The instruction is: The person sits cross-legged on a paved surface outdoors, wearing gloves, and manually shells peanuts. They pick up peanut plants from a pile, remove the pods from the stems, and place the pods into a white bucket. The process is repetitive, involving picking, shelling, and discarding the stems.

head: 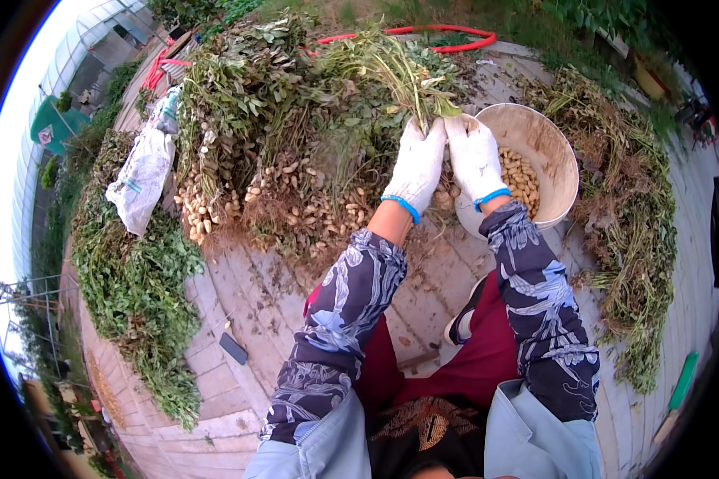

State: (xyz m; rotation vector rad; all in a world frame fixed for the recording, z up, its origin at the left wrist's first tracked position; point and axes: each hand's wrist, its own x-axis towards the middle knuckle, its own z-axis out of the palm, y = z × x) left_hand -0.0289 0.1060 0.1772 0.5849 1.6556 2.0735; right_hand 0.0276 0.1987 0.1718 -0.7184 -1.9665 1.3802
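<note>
My left hand (416, 167), in a white knit glove with a blue cuff, is closed around the lower stems of a leafy peanut plant (401, 72). Close beside it is my right hand (474, 155), gloved the same way, its fingertips near the stem bases; whether it grips anything is hard to tell. Beneath my hands, a few pods and roots show. A white bucket (560, 173) stands at the right, partly behind my right hand, with peanut pods (518, 179) inside. To the left lies a heap of peanut plants (263, 120) with pods and roots towards me.
A white woven sack (147, 167) rests on the heap's left side. Pulled plants (629, 239) line the right, and green foliage (138, 299) lies at left. A dark phone-like slab (233, 348) is on the paving. Behind the heap runs a red hose (467, 47).
</note>
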